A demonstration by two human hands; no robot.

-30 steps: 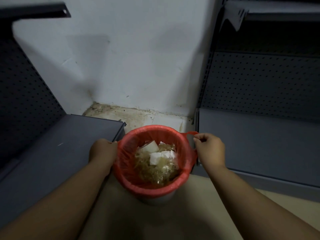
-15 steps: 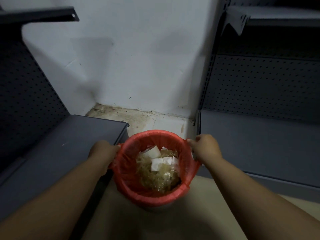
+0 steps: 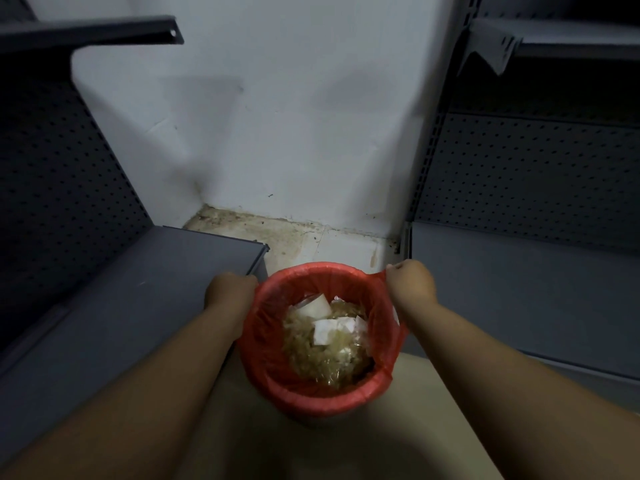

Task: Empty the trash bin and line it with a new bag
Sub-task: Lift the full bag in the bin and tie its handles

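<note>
A round trash bin stands on the floor in front of me, almost wholly hidden by its red plastic bag (image 3: 266, 327). The bag is folded over the rim at the near side and pulled free of it at the right. Inside lies trash (image 3: 327, 337): yellowish crumpled film and white paper scraps. My left hand (image 3: 228, 289) grips the bag's edge at the left of the rim. My right hand (image 3: 412, 280) pinches the bag's edge at the far right and holds it lifted off the rim.
Grey metal shelving stands on both sides: a low shelf (image 3: 138, 292) at the left and another (image 3: 519, 282) at the right, each backed by perforated panels. A white wall (image 3: 294, 133) closes the corner behind. Stained floor tiles (image 3: 298, 237) lie between the shelves.
My right hand has pulled the bag's right edge up and off the rim. The bag's right side now hangs loose. My left hand keeps its grip at the left.
</note>
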